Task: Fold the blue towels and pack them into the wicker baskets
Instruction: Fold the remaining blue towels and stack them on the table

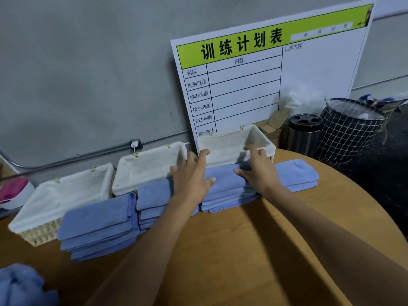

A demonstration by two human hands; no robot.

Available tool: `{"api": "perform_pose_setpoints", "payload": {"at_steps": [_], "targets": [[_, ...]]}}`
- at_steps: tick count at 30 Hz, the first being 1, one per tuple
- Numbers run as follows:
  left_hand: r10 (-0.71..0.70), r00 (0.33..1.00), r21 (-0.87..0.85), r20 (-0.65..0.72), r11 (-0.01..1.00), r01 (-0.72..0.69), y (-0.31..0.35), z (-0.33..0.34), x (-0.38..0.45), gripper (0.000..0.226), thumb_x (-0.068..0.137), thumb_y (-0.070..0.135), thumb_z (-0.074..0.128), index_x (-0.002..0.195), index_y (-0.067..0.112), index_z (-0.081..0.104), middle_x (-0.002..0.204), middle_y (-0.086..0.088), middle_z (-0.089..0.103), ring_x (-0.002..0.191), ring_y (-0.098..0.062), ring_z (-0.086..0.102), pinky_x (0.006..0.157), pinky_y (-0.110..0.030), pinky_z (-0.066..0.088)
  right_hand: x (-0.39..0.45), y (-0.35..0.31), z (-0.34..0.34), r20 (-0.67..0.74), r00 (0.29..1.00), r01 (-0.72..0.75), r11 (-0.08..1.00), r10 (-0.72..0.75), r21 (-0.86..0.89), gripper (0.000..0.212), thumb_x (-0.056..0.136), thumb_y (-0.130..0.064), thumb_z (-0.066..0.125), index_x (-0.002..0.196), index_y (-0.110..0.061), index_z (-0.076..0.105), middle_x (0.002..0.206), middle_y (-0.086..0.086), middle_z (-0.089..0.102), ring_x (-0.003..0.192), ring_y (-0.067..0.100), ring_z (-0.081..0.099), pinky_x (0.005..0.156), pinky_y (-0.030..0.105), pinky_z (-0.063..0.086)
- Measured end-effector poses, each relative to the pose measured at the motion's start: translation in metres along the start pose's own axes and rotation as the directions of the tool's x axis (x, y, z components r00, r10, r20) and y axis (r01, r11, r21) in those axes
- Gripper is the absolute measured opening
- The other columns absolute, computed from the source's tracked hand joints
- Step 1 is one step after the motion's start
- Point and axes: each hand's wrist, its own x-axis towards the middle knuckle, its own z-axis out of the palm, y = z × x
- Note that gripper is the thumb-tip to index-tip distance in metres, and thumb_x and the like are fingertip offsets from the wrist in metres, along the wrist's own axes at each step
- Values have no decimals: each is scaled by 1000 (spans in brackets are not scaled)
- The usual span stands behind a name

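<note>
**Hands on the middle stack, baskets waiting**

From my head camera: my left hand [191, 173] and right hand [257, 167] both lie on top of the stack of folded blue towels [227, 186] in front of the right-hand wicker basket [260, 140]. My fingers are spread and fairly straight, flat on the cloth or just over it; neither hand is curled round anything. The left fingertips reach toward the near rim of the basket.

I judge these towels soft, light and floppy. A stack lifted from the top would slump and come apart, so I would slide my fingers in under the bottom layer at both short ends, thumbs pressing on top, and carry it as a squeezed bundle.

More towels sit on the round wooden table [254, 250]: a left stack [99, 226], a second stack [152, 199] beside it, and a small folded pile [297, 174] at the far right. A loose heap of unfolded blue cloth [22, 286] shows at the lower left corner.

All three baskets have white fabric liners. The left basket [55, 195] and the middle basket [150, 166] show no towel inside, and neither does the right one, as far as I can see into them.
</note>
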Motion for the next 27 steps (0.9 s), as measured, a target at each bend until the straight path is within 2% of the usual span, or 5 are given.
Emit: {"api": "perform_pose_setpoints", "payload": {"at_steps": [8,12,15,22,27], "targets": [[26,998,43,-56,999,-23,-2,3,-5,44,90,49,66,122,32,42,103,13,66,112,-23,56,79,-39,34,-2,-11,-4,45,998,-51,998,53,-45,68,87,-32,74,140,-21,33,108,11,65,100,33,61,75,45,53],[25,1000,133,-12,991,-23,1,4,-6,40,93,49,61,121,28,42,107,9,68,106,-25,58,81,-40,34,-3,-15,-3,31,996,-78,994,81,-77,64,88,-36,73,137,-21,34,107,13,66,99,35,62,72,42,51],[38,999,34,2,999,-38,-1,3,-9,31,95,42,59,117,26,45,109,9,67,106,-24,57,85,-41,37,-10,-16,-7,50,996,-74,992,79,-102,52,93,-37,65,134,-20,37,105,13,65,97,34,62,66,37,45],[99,983,-230,-157,964,-134,-44,-39,-74,4,98,27,58,98,29,61,99,15,64,98,-14,55,85,-37,41,-63,-44,-22,-244,957,89,959,-157,-268,24,91,-27,66,113,-18,62,110,11,54,95,30,54,74,40,45],[35,999,-234,-32,971,-42,-103,-63,-158,8,99,31,57,96,28,65,94,11,66,94,-15,61,84,-44,49,-116,-109,11,-127,954,260,960,-272,-103,12,88,-19,69,100,-17,65,96,10,54,85,37,57,66,43,48]]}}
